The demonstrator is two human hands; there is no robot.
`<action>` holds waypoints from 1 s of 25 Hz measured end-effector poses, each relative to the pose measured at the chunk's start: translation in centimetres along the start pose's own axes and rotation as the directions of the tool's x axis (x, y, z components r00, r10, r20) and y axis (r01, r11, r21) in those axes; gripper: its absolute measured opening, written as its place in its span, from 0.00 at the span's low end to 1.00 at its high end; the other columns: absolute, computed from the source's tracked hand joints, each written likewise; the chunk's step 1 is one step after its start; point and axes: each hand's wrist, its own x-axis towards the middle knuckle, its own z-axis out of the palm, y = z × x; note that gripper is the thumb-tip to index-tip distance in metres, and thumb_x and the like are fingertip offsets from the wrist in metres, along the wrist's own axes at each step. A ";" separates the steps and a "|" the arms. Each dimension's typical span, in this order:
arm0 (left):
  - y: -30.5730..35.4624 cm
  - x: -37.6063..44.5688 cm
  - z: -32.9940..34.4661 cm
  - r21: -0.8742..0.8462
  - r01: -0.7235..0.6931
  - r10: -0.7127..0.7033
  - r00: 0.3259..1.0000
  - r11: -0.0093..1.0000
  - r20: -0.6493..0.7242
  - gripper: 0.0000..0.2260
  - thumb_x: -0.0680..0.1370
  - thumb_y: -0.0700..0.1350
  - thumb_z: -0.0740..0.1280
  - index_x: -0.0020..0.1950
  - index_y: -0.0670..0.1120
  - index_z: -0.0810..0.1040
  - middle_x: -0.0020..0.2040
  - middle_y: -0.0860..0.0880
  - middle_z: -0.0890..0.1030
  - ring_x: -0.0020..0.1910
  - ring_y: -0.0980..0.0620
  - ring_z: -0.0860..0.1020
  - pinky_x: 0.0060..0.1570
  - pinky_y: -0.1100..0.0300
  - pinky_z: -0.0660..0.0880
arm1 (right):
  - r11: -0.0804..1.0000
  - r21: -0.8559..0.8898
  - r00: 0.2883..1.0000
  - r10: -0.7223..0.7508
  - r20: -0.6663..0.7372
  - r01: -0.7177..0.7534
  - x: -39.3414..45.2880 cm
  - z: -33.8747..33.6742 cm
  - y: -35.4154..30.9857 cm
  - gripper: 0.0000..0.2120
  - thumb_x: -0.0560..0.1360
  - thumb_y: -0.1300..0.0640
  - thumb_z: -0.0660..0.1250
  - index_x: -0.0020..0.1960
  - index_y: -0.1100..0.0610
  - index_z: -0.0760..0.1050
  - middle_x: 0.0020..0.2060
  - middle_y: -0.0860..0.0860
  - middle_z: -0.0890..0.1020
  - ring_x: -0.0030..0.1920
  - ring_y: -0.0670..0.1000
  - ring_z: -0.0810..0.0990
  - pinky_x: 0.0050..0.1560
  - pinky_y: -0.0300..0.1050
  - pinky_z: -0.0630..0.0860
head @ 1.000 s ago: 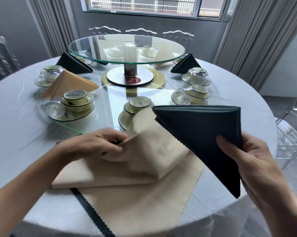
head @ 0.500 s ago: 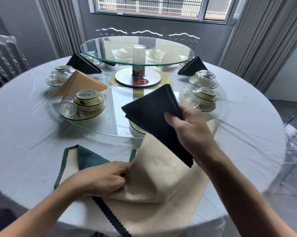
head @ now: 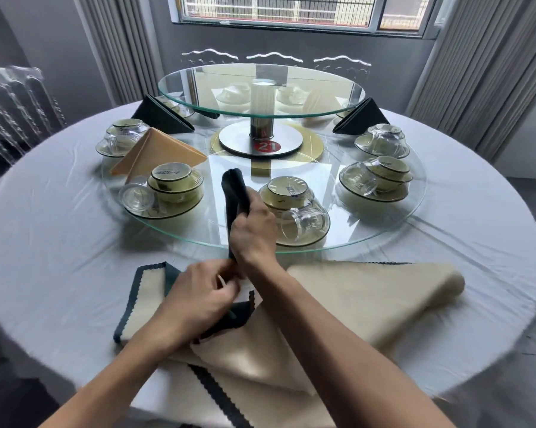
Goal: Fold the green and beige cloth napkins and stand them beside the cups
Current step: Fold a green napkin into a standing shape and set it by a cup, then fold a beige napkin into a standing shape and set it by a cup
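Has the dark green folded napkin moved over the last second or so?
Yes. The right hand has carried the dark green napkin leftward and forward onto the glass turntable, just left of the nearest cup set.

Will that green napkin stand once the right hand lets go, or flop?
Probably stands if splayed: two green ones already stand as tents. The held green napkin looks limp, its tip curling over the right hand. On smooth glass it may slide.

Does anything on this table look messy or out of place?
Only the work pile: loose beige cloth napkins lie rumpled and overlapping at the near edge of the white-clothed round table. The glass cups sit tipped on their saucers, but alike at every setting, so seemingly on purpose.
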 end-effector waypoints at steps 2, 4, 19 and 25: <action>-0.3 1.0 0.0 0.041 0.085 -0.068 0.945 0.996 -0.319 0.05 0.74 0.46 0.70 0.40 0.54 0.77 0.36 0.56 0.80 0.36 0.57 0.78 0.38 0.58 0.71 | 0.997 0.059 0.998 0.055 0.026 -0.056 0.5 0.4 0.3 0.22 0.78 0.63 0.58 0.71 0.54 0.68 0.59 0.58 0.80 0.58 0.59 0.77 0.57 0.48 0.71; -0.8 2.3 0.1 0.180 0.129 -0.044 0.909 0.975 -0.414 0.09 0.72 0.50 0.72 0.40 0.51 0.73 0.40 0.53 0.77 0.41 0.48 0.76 0.41 0.54 0.70 | 0.996 0.059 0.993 0.064 0.104 -0.070 0.5 0.3 0.5 0.25 0.77 0.64 0.57 0.74 0.56 0.64 0.63 0.58 0.78 0.61 0.59 0.76 0.61 0.48 0.70; -1.6 6.7 0.3 0.120 0.042 -0.007 0.961 0.992 -0.275 0.33 0.70 0.56 0.59 0.74 0.47 0.66 0.55 0.41 0.83 0.54 0.41 0.81 0.45 0.56 0.69 | 0.989 -0.089 0.992 -0.110 0.065 0.116 -0.7 -0.2 0.7 0.26 0.74 0.66 0.59 0.73 0.59 0.65 0.57 0.61 0.81 0.56 0.61 0.78 0.55 0.50 0.71; -2.7 6.6 0.0 -0.223 0.043 -0.066 0.993 0.974 -0.096 0.35 0.71 0.59 0.65 0.76 0.49 0.66 0.60 0.53 0.78 0.58 0.59 0.76 0.53 0.71 0.69 | 0.813 -0.537 0.968 -0.123 0.220 0.225 -1.4 -2.4 1.2 0.12 0.78 0.55 0.57 0.47 0.59 0.77 0.46 0.59 0.83 0.47 0.62 0.81 0.40 0.48 0.66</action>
